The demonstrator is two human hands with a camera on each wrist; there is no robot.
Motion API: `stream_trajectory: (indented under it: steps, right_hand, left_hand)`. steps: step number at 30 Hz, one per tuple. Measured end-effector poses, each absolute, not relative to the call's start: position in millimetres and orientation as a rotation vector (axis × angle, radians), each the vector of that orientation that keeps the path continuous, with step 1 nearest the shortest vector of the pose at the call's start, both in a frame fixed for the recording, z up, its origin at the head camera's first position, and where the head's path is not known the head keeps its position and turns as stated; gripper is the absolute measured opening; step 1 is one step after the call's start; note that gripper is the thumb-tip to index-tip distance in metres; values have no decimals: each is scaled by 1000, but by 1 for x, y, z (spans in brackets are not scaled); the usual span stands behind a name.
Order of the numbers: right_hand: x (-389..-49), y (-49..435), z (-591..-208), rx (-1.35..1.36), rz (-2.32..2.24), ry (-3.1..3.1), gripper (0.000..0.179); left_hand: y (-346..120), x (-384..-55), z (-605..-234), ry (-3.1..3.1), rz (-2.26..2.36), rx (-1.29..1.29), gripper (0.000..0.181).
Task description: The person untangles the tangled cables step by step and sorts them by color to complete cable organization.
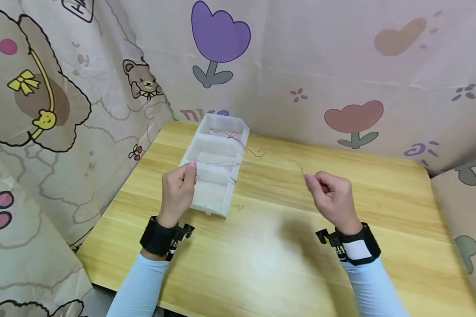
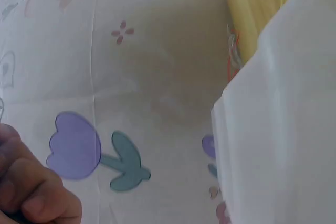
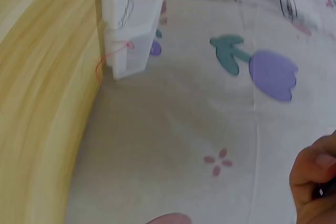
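Between thumb and forefinger, my right hand [image 1: 334, 196] pinches a thin yellowish thread [image 1: 301, 168], whose loose end curves up and left above the table. My left hand [image 1: 176, 189] is raised over the near left part of a white three-compartment box [image 1: 232, 193], fingers curled and thumb against the forefinger. I cannot tell whether a strand lies in that grip. Dark thread [image 1: 222, 164] lies across the box beside the left thumb. Red thread [image 1: 232, 135] trails from the far compartment over the box's right side. Both wrist views show curled fingers at the edge.
The box stands on a wooden table [image 1: 269, 264], toward its back left. Short yellowish strands [image 1: 239, 206] lie by the box's near right side. A printed curtain [image 1: 285, 53] hangs close behind the table and along its left side.
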State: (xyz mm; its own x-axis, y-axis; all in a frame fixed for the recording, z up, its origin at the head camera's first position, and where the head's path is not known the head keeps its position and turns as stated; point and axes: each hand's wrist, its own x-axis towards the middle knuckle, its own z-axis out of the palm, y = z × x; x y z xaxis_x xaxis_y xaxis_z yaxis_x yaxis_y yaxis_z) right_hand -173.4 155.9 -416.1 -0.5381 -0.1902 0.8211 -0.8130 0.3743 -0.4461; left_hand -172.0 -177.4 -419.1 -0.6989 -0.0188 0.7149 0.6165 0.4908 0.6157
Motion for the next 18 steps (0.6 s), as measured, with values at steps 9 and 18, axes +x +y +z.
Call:
stream_trajectory:
  steps: [9, 18]
  right_hand:
    - [-204, 166, -434, 648, 1219, -2173, 21]
    - [-265, 144, -438, 600, 1215, -2318, 30]
  left_hand:
    - [-175, -166, -427, -2132, -1266, -530, 46]
    - [-175, -158, -432, -2166, -1287, -578, 45]
